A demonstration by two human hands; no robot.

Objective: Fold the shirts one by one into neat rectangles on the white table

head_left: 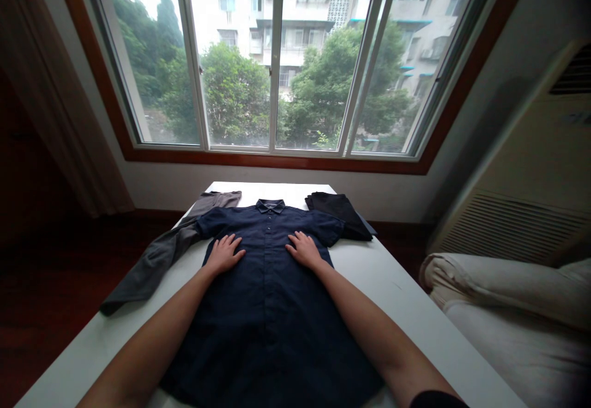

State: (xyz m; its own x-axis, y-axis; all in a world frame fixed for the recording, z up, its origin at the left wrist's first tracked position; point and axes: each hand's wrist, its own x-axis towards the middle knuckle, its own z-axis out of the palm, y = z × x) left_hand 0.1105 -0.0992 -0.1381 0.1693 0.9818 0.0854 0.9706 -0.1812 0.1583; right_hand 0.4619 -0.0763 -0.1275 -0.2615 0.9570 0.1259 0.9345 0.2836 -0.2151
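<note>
A dark navy short-sleeved shirt (270, 297) lies spread front side up on the white table (392, 285), its collar toward the window and its sleeves out to both sides. My left hand (225, 253) rests flat on the left part of its chest, fingers apart. On the right part of the chest lies my right hand (304, 248), palm down with the fingers spread. Neither hand grips the cloth. The shirt's lower edge reaches the bottom of the view.
Grey trousers (161, 257) lie along the table's left edge, partly under the left sleeve. Folded black clothing (353, 214) sits at the back right. A beige sofa (517, 291) and an air conditioner (530, 174) stand to the right; a window is beyond the table.
</note>
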